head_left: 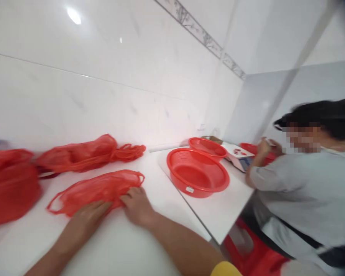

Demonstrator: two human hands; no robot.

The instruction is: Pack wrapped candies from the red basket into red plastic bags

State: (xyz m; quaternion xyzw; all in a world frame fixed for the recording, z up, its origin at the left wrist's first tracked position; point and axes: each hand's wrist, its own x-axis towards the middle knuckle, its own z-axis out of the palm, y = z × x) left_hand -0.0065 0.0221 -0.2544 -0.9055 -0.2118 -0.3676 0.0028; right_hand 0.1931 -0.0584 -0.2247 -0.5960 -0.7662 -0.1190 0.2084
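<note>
Through the head camera, my one view, I have both bare hands low in front of me over a white table (pixel 149 249). Between and beyond them lies a thin red plastic bag (pixel 97 188), spread flat on its side, a loop handle sticking out at each end. My left hand (pixel 89 214) rests along the bag's near edge, its fingers stretched over the plastic; I cannot tell whether they pinch it. My right hand (pixel 138 205) is just beside, fingers bent onto the bag's right part, and blur keeps me from telling whether they are clamped on it. The two hands are apart. A yellow sleeve (pixel 225 269) shows at my right arm.

Behind the bag, near the tiled wall (pixel 117 96), I see a heap of red bags (pixel 80 155) ending in a bunched tail, and at the left edge a bulky red bundle (pixel 11 191). To the right, on the adjoining tabletop (pixel 215 214), stands a round red basin (pixel 195 174), with a second basin (pixel 205 145) behind it, then a scale (pixel 243 159) carrying small red pieces. A co-worker (pixel 301 188) in a grey shirt and black cap sits beyond, hands raised near the scale.
</note>
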